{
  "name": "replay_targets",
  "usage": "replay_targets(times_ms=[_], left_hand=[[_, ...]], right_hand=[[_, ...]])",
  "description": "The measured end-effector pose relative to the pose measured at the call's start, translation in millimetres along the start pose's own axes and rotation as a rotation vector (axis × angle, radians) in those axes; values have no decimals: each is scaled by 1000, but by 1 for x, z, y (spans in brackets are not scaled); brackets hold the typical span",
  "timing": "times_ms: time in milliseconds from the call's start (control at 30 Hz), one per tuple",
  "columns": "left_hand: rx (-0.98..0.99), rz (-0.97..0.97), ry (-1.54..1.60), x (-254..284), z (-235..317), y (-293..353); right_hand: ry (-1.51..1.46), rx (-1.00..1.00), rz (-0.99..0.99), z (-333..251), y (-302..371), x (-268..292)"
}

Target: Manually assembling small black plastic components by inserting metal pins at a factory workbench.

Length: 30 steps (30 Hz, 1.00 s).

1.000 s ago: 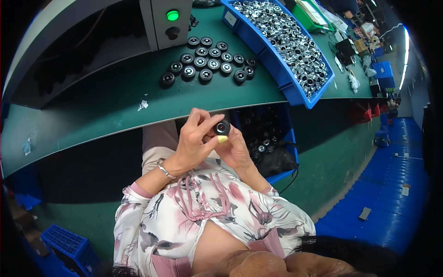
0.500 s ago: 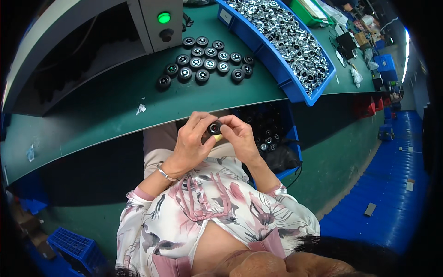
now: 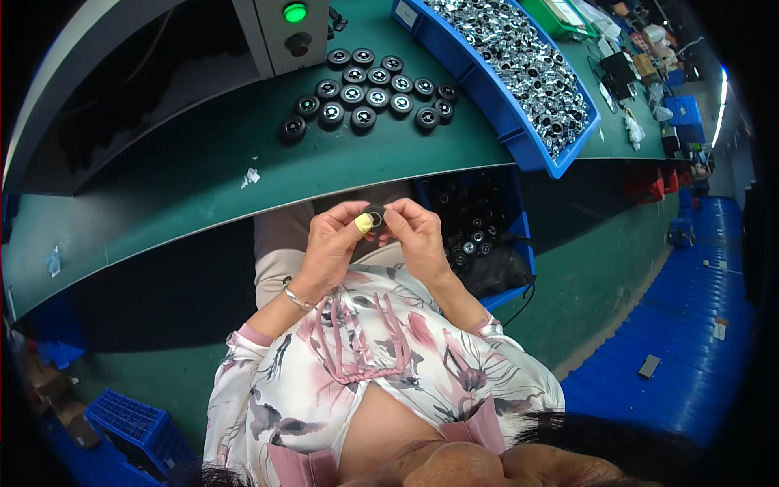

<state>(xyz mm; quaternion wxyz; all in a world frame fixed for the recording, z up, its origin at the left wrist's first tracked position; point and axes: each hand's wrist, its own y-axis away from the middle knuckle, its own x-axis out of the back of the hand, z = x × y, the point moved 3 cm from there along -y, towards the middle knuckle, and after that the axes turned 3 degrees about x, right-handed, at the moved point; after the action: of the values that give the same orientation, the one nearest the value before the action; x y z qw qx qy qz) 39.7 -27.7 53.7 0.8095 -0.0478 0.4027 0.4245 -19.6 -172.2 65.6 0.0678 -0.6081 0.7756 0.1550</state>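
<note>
Between my two hands, over my lap and just below the table's front edge, is a small black wheel with a shiny ring on the side facing me. My left hand pinches it from the left. A yellow wrap covers the tip of that thumb, which lies against the wheel. My right hand grips the wheel's right side with thumb and fingers. The fingers partly hide the wheel. Several finished-looking black wheels with silver centres lie loosely grouped on the green table.
A long blue bin full of shiny metal parts stands at the table's right, overhanging its edge. Below, another blue bin holds black wheels and a dark bag. A grey machine with a lit green button stands at back left.
The wheel has been turned in my fingers and now shows a ringed side. My left thumb has moved up onto it. The view has shifted slightly.
</note>
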Motion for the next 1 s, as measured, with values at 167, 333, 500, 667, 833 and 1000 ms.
replay_targets(times_ms=[167, 333, 500, 667, 833, 1000], left_hand=[[4, 19, -25, 7, -7, 4], [177, 28, 63, 17, -15, 3], [243, 42, 188, 5, -10, -2], [312, -80, 294, 2, -8, -3], [167, -120, 35, -17, 31, 6], [-740, 76, -1479, -19, 119, 6]], right_hand=[[-142, -127, -9, 1, 1, 3], [38, -60, -15, 2, -4, 6], [260, 89, -63, -11, -8, 6], [548, 478, -240, -27, -14, 3], [173, 148, -145, -42, -23, 17], [1175, 642, 4, -113, -50, 22]])
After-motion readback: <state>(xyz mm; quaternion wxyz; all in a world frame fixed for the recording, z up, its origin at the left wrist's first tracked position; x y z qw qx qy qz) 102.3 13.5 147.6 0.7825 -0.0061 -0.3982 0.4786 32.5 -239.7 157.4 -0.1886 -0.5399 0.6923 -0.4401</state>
